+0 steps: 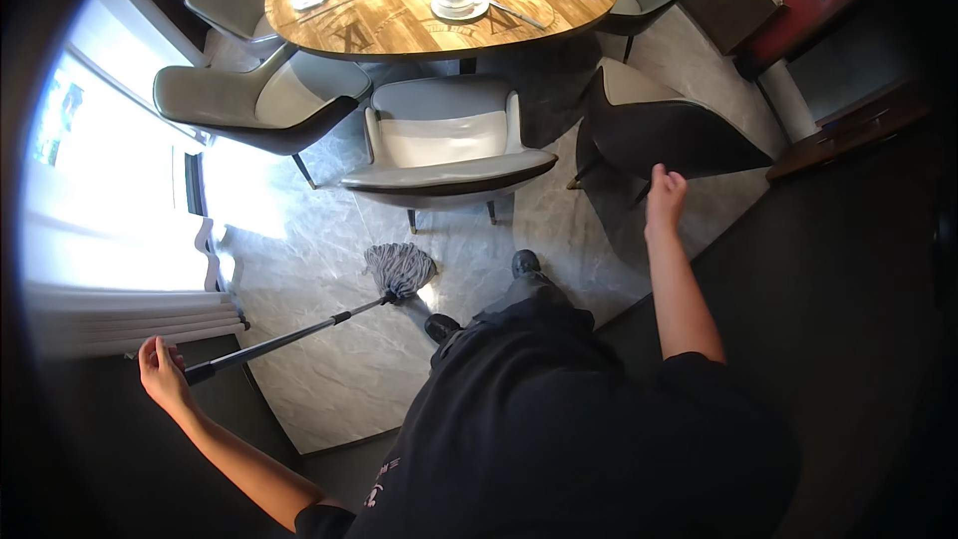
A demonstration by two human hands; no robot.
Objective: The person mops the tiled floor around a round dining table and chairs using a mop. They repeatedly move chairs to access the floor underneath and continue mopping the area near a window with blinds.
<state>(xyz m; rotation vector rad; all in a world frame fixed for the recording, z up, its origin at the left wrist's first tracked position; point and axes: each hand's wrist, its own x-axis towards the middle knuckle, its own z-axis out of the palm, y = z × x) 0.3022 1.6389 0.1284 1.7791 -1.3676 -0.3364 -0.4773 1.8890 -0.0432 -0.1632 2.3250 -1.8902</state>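
At the lower left, my left hand (162, 374) is at the upper end of the handle of a string mop (277, 344), its fingers curled around or against the grip; how firmly they close is hard to see. The handle slopes down to a grey mop head (402, 270) lying on the marbled tile floor (329, 367), left of my black shoes (526, 263). My right hand (666, 198) is raised at the right, in front of the dark back of a chair (666, 131). Its fingers are partly curled, and whether it touches the chair cannot be told.
A middle chair (449, 135) and a left chair (254, 97) stand at a round wooden table (389, 30) set with plates, bowls (459, 3) and chopsticks. White curtains (127, 314) hang by a bright window at the left. A dark wooden cabinet (846, 135) is at the right.
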